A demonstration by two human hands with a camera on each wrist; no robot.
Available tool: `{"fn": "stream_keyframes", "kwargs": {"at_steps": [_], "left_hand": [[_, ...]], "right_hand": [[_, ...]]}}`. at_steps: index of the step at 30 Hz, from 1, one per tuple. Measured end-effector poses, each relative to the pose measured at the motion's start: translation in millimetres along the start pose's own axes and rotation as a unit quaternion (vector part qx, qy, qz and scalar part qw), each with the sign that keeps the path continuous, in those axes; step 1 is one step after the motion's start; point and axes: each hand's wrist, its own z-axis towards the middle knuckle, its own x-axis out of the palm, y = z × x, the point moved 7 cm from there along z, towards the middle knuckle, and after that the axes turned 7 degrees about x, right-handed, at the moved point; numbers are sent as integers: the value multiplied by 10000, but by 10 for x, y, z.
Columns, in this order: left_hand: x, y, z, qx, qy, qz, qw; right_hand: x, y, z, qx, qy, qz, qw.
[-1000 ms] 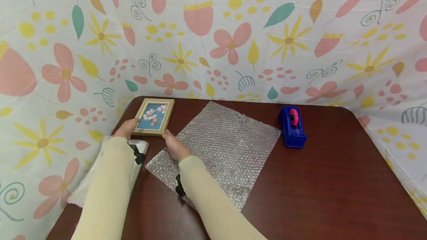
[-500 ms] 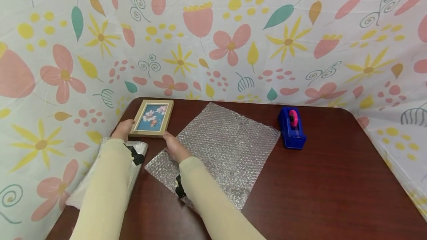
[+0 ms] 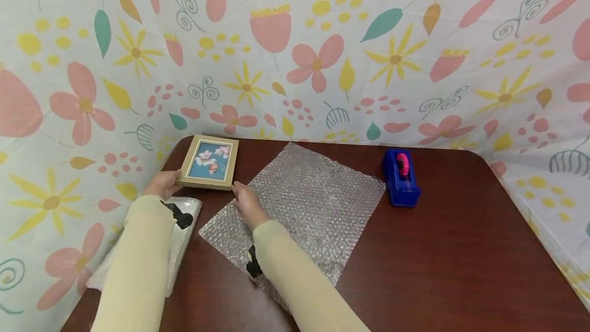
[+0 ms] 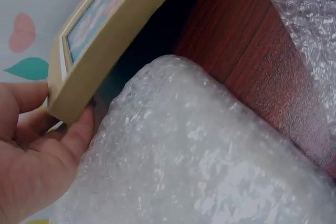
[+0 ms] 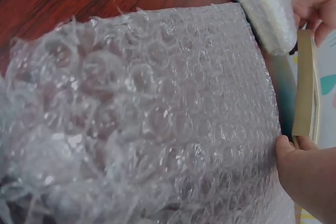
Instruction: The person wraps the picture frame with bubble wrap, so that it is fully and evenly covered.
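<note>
A picture frame (image 3: 206,183) with a gold border and a blue flower picture is near the table's far left corner. My left hand (image 3: 162,184) grips its left near corner; in the left wrist view the thumb lies on the side and fingers curl underneath. My right hand (image 3: 249,205) holds the right near corner between thumb and fingers, as the right wrist view shows. The frame's near edge is raised off the table, with dark space under it. A flat sheet of bubble wrap (image 3: 318,204) lies right of the frame, partly under my right forearm.
A bubble-wrapped flat packet (image 4: 178,145) lies at the table's left edge, under my left forearm. A blue tape dispenser (image 3: 402,183) with a pink tape roll stands right of the sheet. Flower-printed cloth (image 3: 318,60) hangs behind the dark red table (image 3: 451,240).
My left hand has shifted left from the frame's face to its corner. My right hand has moved slightly right along the near edge. The near edge has come up a little.
</note>
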Motion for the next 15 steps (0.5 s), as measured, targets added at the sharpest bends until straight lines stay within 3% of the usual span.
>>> {"fn": "stream_keyframes", "kwargs": {"at_steps": [2, 3, 5, 8, 15], "left_hand": [[184, -261, -478, -109, 63, -81, 9999], [216, -312, -572, -133, 62, -61, 9999], [223, -324, -581, -150, 158, -72, 9997], [292, -431, -721, -105, 318, -28, 9994], [371, -557, -888, 371, 759, 75, 9964]], "right_hand": [[-20, 1, -6, -7, -17, -30, 10000], [-31, 4, -2, -25, -27, -36, 10000], [-59, 13, 1, -52, -19, -44, 10000], [-105, 40, -22, -137, 120, -117, 9998], [-194, 102, -157, -332, 792, 99, 9963]]}}
